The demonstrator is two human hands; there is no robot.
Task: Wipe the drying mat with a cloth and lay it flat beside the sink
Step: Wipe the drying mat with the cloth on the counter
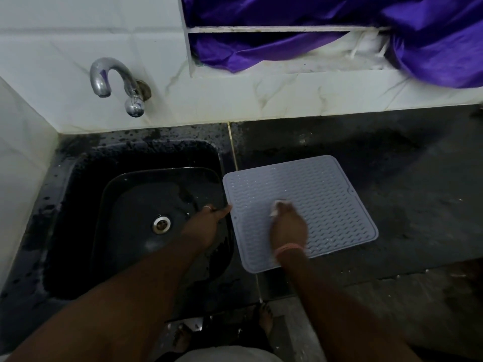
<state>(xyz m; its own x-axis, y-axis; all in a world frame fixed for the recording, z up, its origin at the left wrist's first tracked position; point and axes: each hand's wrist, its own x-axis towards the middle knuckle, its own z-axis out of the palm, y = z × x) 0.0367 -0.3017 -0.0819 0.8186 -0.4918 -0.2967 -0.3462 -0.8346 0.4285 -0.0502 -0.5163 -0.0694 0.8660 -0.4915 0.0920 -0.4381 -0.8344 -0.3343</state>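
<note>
From the head camera, the drying mat (308, 202) is a pale grey, nearly square sheet with rounded corners and a raised rim. Its surface is covered with rows of small wavy ridges, and tiny bright drops shine on some of them. There is a small notch in the rim on its right edge. The mat lies flat on the dark countertop (392, 158), just beside the black sink (136, 205), and it is turned a little, so its edges are not parallel to the sink's edge.

The right hand (287, 226) is on top of the mat, in its near-left part. Its fingers are bent down over a small white cloth (278, 206) and press it onto the ridges — only a bit of the cloth shows past the fingertips, and the hand is a little blurred. An orange band sits on this wrist.

The left hand (206, 226) is at the mat's left edge, above the sink basin. Its fingertips reach the rim of the mat and seem to pinch it there, though the exact grip is hard to see in the dim light. A thin ring is on one finger.

Behind the sink a metal tap (115, 82) comes out of the white tiled wall — and purple fabric (339, 30) hangs in an opening above the countertop.
</note>
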